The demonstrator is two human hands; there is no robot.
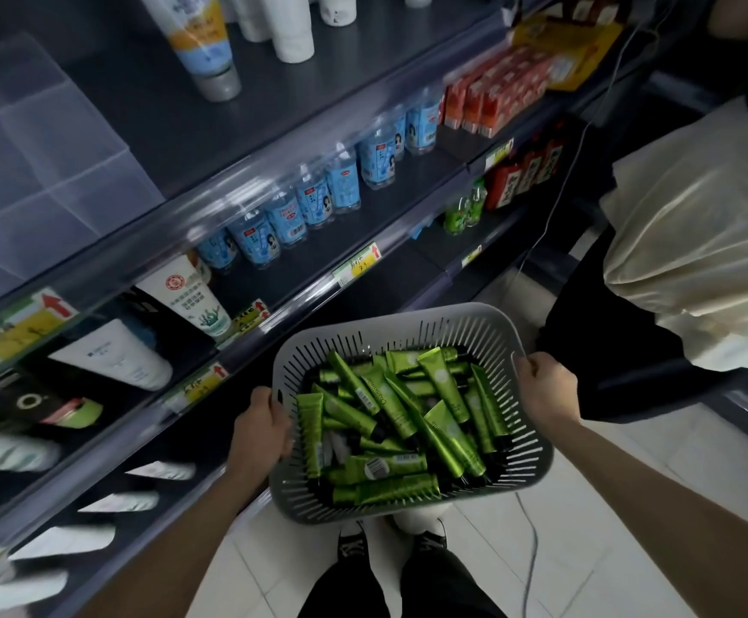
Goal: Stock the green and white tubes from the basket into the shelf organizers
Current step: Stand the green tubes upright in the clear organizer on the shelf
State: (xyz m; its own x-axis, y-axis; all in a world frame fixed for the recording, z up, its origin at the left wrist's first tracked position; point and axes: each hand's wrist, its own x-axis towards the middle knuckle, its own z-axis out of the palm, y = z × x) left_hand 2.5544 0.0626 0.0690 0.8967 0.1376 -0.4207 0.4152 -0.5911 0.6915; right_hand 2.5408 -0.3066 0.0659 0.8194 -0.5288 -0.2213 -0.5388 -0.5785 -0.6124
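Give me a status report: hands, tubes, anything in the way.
Left hand and right hand grip grey slotted plastic basket at its rim. Green plastic tubes piled inside. Another person in cream garment stands close on right.

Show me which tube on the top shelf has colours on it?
The leftmost tube, banded orange and pale blue; the tubes to its right are plain white.
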